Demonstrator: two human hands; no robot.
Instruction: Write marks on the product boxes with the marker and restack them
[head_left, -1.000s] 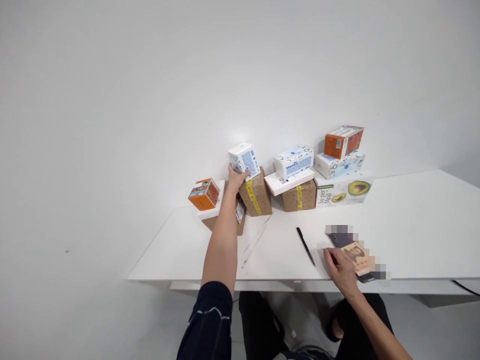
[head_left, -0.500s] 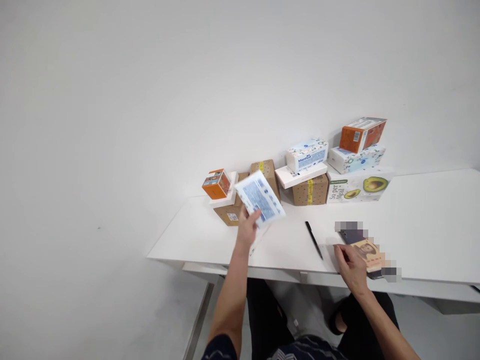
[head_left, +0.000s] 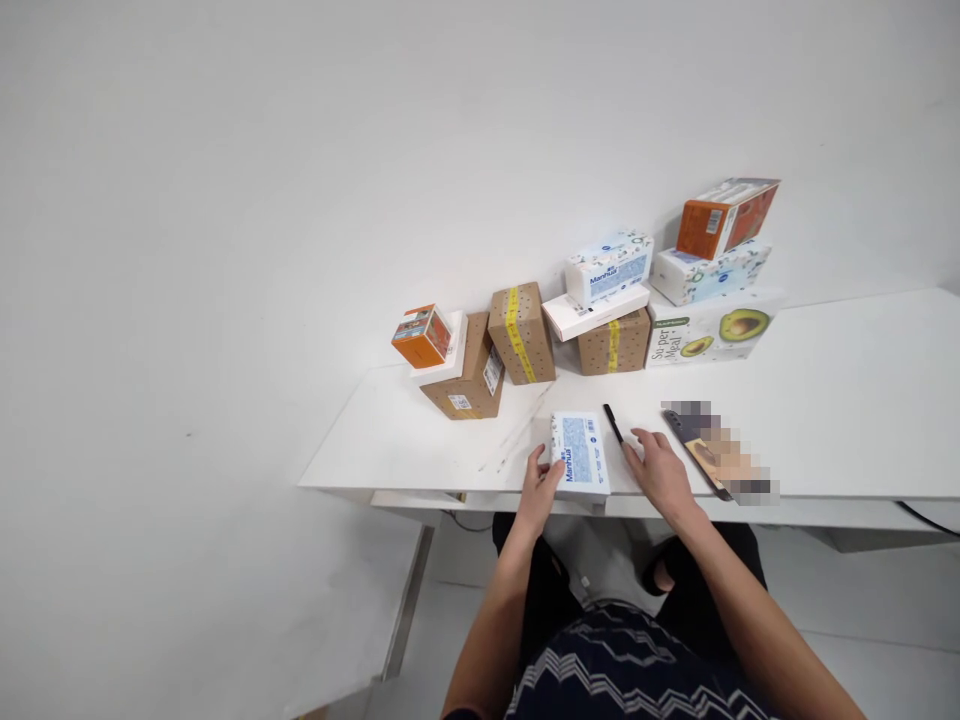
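Observation:
A white and blue pack of tissues marked "Manhua" is at the table's front edge. My left hand grips its left side, thumb on the printed face and fingers beside the edge. Just right of the pack, a black pen lies on the table, its lower part hidden by my right hand. That hand hovers low over the pen with thumb and forefinger apart; whether they touch it I cannot tell. Right of it lies a phone, partly blurred out, with a picture on its back.
Along the wall on the white table stand cardboard boxes with yellow tape. An avocado-printed box is at the right. Stacked on boxes are tissue packs, flat white boxes and orange boxes.
My left hand has brought the tissue pack down and right to the table's front edge. My right hand has moved left from the phone to the pen. The view has tilted down.

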